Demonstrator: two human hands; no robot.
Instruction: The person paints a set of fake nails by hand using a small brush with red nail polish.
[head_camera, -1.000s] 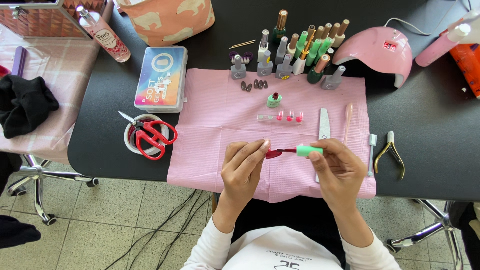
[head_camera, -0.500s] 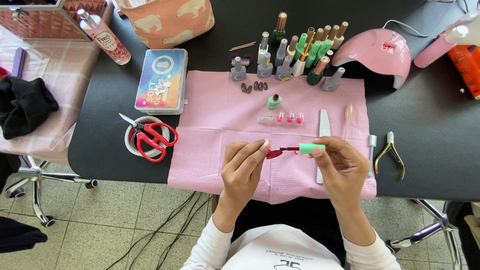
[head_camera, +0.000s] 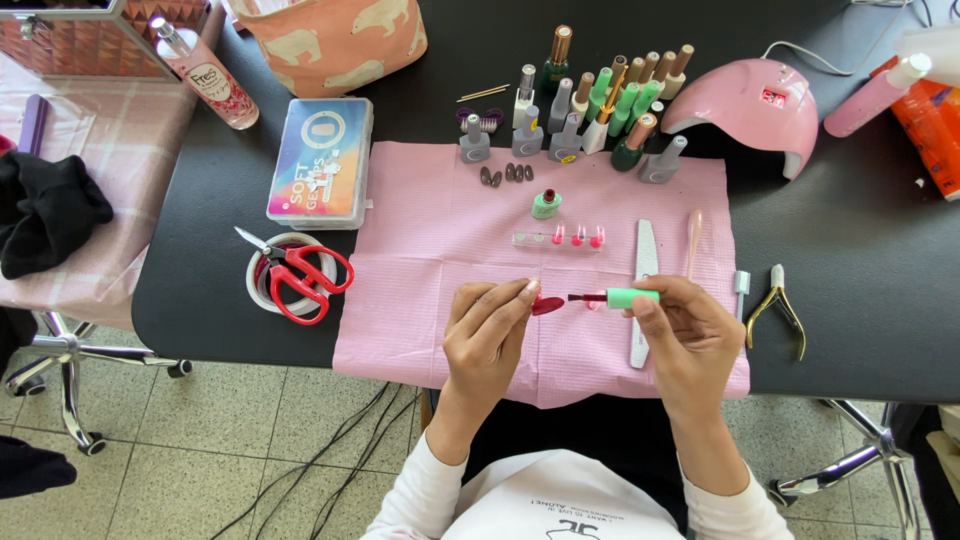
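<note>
Pink covers most of the work area: a paper mat (head_camera: 440, 290) lies on the black table (head_camera: 860, 260). Going left to right, a flat rectangular case (head_camera: 320, 160) with a rainbow-tinted lid sits beside the mat's upper left corner, and red scissors (head_camera: 300, 275) rest on a tape roll below it. The left hand (head_camera: 490, 335) pinches a dark red nail tip (head_camera: 547, 304) between its fingertips, just above the mat. The right hand (head_camera: 685, 335) grips the green-capped polish brush (head_camera: 615, 297), bristles near the tip. Steady, thin strokes from base to edge would likely coat it best. The open green bottle (head_camera: 546, 204) stands further back, before a row of polish bottles (head_camera: 600, 110) and a pink nail lamp (head_camera: 750, 110).
</note>
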